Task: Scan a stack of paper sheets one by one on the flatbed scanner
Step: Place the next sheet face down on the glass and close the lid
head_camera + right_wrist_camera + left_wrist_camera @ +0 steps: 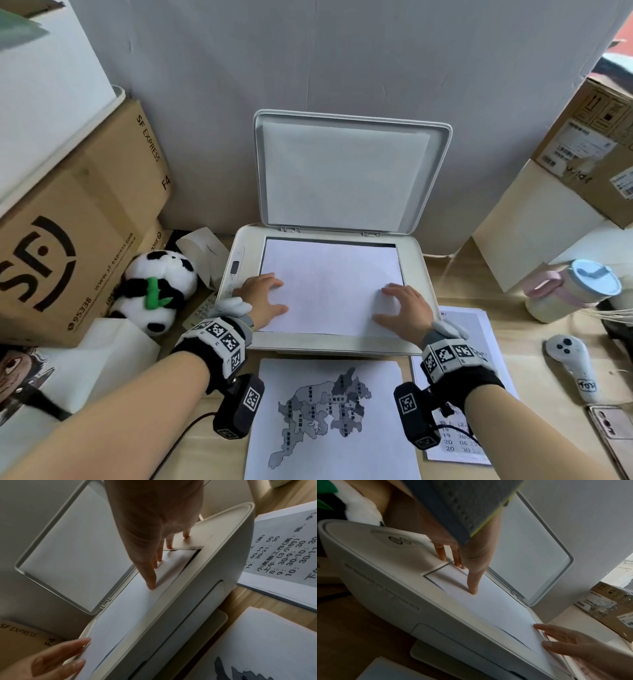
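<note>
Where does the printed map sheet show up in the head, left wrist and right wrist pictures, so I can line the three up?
Head: the map sheet lies on the table just in front of the scanner, bottom centre.
Left wrist: not identifiable; only a blank pale corner shows at the bottom edge.
Right wrist: bottom right corner, with part of the grey map print.
Shared landmark: the raised scanner lid.

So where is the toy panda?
In the head view the toy panda sits left of the scanner, leaning against the big cardboard box, just past the left hand.
</note>
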The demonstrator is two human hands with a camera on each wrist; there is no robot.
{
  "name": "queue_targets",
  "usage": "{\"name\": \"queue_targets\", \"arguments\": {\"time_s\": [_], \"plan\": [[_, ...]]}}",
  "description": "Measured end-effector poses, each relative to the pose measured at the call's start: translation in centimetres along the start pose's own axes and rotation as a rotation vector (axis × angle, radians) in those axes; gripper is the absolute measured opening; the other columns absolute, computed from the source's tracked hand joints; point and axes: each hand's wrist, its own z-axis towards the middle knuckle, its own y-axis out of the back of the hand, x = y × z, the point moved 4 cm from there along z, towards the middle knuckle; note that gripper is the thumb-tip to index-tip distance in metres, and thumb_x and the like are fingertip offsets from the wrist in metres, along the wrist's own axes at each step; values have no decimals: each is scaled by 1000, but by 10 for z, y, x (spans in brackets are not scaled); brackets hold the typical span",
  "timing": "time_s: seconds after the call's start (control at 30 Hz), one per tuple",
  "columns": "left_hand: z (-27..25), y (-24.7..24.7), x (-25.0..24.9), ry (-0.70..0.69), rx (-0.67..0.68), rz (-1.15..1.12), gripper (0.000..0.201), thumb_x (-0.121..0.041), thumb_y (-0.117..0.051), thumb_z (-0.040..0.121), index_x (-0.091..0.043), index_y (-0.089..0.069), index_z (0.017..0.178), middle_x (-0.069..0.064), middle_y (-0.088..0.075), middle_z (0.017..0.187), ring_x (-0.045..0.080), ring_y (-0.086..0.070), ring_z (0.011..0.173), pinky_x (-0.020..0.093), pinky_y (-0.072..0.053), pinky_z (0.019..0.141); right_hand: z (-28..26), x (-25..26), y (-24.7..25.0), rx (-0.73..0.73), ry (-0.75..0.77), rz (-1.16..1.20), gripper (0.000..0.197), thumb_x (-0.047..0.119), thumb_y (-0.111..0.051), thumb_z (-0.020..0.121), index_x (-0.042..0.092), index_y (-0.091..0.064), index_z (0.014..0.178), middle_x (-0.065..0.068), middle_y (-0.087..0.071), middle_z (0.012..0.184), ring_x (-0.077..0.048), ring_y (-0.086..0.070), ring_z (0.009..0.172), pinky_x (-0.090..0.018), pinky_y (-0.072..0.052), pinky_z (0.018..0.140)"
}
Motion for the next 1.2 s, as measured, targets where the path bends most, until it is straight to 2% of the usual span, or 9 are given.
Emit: {"name": "queue_targets", "arguments": {"time_s": [0.2,0.37,0.7,0.97,1.07,1.2], "plan": [[6,4,-5,22,22,50,60,-38,-67,82,-23,-43,135,-2,-41,146,19,-38,134,34,-34,107,8,3,-3,31,-18,-53,70,42,-71,77,28,-41,139,14,-32,150,-12,-22,142,-39,-19,115],[6,4,-7,38,37,62,59,-40,-66,83,-24,-43,135,-2,-41,145,20,-40,132,34,-36,105,11,6,-3,21,-10,-44,71,40,-71,77,27,-40,139,13,-32,150,-10,-23,141,-37,-19,115],[5,5,-5,43,32,50,58,-39,-68,82,-24,-44,133,-1,-43,143,20,-43,129,34,-38,105,8,4,-6,26,-10,-19,73,39,-71,77,24,-39,141,10,-30,152,-11,-22,142,-39,-17,116],[9,3,-4,51,45,94,57,-42,-68,81,-25,-46,131,-3,-45,142,21,-44,128,34,-39,104,9,5,-6,25,-25,6,72,36,-74,75,24,-42,139,10,-33,150,-11,-27,140,-38,-20,116],[11,7,-7,28,20,85,57,-41,-70,78,-28,-48,129,-5,-47,138,19,-40,129,35,-37,103,11,5,-2,-36,-37,160,66,28,-77,74,19,-51,133,3,-40,147,-15,-34,137,-36,-25,114],[33,42,-14,66,-173,-135,64,-33,-74,77,-21,-45,134,10,-45,136,28,-41,127,34,-35,102,14,4,16,-215,-135,451,49,18,-73,79,13,-57,125,-3,-49,138,-19,-44,129,-28,-33,106]]}}
